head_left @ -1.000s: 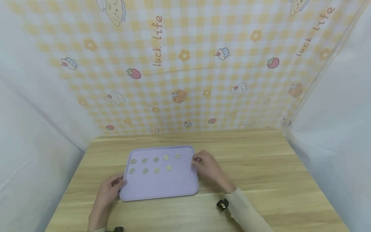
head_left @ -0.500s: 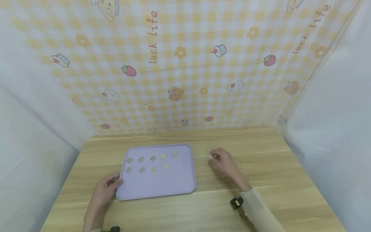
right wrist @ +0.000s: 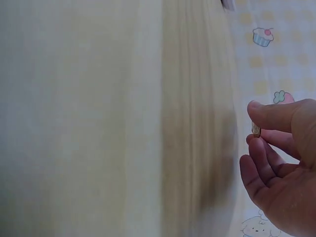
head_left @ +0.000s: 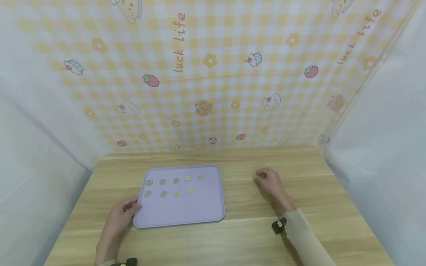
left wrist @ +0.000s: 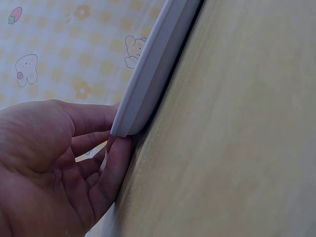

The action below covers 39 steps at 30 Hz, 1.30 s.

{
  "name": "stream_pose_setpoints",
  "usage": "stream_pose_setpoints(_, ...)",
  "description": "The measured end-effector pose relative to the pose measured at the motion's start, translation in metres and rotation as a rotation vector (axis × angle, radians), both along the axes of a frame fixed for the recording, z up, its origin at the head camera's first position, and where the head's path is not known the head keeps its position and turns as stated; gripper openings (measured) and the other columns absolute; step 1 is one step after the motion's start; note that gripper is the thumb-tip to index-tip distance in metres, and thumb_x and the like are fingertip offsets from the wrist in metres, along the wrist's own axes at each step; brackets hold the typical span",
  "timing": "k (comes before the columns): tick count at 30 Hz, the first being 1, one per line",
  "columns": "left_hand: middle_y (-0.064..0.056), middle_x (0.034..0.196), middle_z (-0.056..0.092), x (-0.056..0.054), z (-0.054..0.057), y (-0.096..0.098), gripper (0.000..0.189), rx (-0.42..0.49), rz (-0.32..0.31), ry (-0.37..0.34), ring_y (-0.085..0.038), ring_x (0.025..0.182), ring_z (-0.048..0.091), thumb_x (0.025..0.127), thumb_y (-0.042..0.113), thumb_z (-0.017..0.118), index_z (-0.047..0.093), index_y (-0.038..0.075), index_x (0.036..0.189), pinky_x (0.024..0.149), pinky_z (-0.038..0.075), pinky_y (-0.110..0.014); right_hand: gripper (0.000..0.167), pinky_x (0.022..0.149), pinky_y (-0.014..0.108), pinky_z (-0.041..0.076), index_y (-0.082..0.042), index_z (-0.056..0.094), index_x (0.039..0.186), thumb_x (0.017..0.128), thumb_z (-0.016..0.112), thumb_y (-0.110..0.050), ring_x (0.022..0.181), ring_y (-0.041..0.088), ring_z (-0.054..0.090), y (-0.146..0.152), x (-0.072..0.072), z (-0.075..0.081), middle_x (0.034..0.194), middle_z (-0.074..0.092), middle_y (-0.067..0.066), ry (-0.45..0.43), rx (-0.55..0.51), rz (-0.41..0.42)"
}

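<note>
A lilac tray [head_left: 186, 212] lies on the table, bearing several round gold coins [head_left: 188, 178] in two rows, the far row longer. My left hand [head_left: 119, 218] grips the tray's left edge; the left wrist view shows the thumb on the tray rim [left wrist: 148, 74] and fingers beneath it. To the right of the tray, my right hand [head_left: 271, 183] is held over the table. Its thumb and fingertips pinch a small gold coin [right wrist: 256, 129], seen edge-on in the right wrist view and mostly covered. I cannot tell whether more than one coin is there.
The wood-grain table [head_left: 239, 236] extends on both sides of the tray. A yellow checked cloth [head_left: 226, 85] hangs behind it, and white sheets [head_left: 376, 147] close off the left and right sides. A black wrist camera [head_left: 279, 225] is on the right wrist.
My right hand has moved from the tray's right edge out to the right, still pinching the gold piece. The left hand stays on the tray edge, and the coin rows look the same.
</note>
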<state>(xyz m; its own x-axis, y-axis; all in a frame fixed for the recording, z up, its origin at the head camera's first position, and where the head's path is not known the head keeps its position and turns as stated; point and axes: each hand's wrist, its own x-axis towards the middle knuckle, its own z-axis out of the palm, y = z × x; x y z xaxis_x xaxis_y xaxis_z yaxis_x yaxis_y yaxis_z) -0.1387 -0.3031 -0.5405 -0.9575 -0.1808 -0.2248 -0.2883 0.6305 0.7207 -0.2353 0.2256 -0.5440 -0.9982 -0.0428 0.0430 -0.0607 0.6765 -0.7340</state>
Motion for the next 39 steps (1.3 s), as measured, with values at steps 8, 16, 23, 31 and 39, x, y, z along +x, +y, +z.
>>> stream_pose_setpoints(8, -0.014, 0.112, 0.068, 0.0, 0.0, 0.0, 0.045, -0.005, 0.009, -0.003, -0.016, 0.089, 0.058, 0.098, 0.026, 0.063, 0.057, 0.003, 0.137, 0.072, 0.048, -0.026, 0.032, 0.091, 0.048, 0.054, 0.001, 0.067, 0.117, 0.092, 0.068, -0.018, 0.102, 0.031, 0.063, -0.014, -0.013, 0.002, 0.112, 0.068, 0.017, -0.074, -0.02, 0.045)
stream_pose_setpoints(16, -0.014, 0.111, 0.067, -0.003, 0.003, 0.001, 0.045, 0.002, 0.008, 0.006, -0.018, 0.088, 0.056, 0.098, 0.026, 0.062, 0.057, 0.003, 0.137, 0.071, 0.046, -0.027, 0.03, 0.089, 0.045, 0.054, 0.001, 0.065, 0.117, 0.093, 0.067, -0.018, 0.102, 0.031, 0.063, -0.014, -0.028, 0.001, 0.112, 0.067, 0.018, -0.135, -0.003, 0.032)
stream_pose_setpoints(23, -0.014, 0.112, 0.067, -0.001, 0.0, 0.0, 0.045, 0.003, 0.007, -0.003, -0.017, 0.087, 0.056, 0.098, 0.025, 0.062, 0.057, 0.003, 0.136, 0.07, 0.046, -0.026, 0.034, 0.089, 0.043, 0.053, 0.001, 0.064, 0.119, 0.092, 0.067, -0.02, 0.101, 0.028, 0.061, -0.012, -0.033, 0.004, 0.11, 0.066, 0.016, -0.19, -0.003, 0.062)
stream_pose_setpoints(31, -0.015, 0.114, 0.067, -0.001, 0.002, 0.0, 0.046, 0.002, -0.006, -0.013, -0.016, 0.085, 0.056, 0.098, 0.028, 0.062, 0.056, 0.003, 0.137, 0.067, 0.047, -0.026, 0.034, 0.095, 0.047, 0.051, -0.001, 0.063, 0.121, 0.094, 0.067, -0.022, 0.108, 0.031, 0.059, -0.009, -0.03, -0.001, 0.117, 0.064, 0.016, -0.169, 0.012, 0.068)
stream_pose_setpoints(39, -0.016, 0.115, 0.066, -0.001, -0.002, -0.002, 0.047, 0.046, 0.017, -0.018, -0.015, 0.084, 0.057, 0.098, 0.028, 0.064, 0.056, 0.004, 0.137, 0.067, 0.052, -0.024, 0.034, 0.095, 0.048, 0.052, 0.0, 0.063, 0.12, 0.093, 0.068, -0.02, 0.109, 0.033, 0.06, -0.011, -0.031, -0.003, 0.118, 0.063, 0.018, -0.139, 0.014, 0.066)
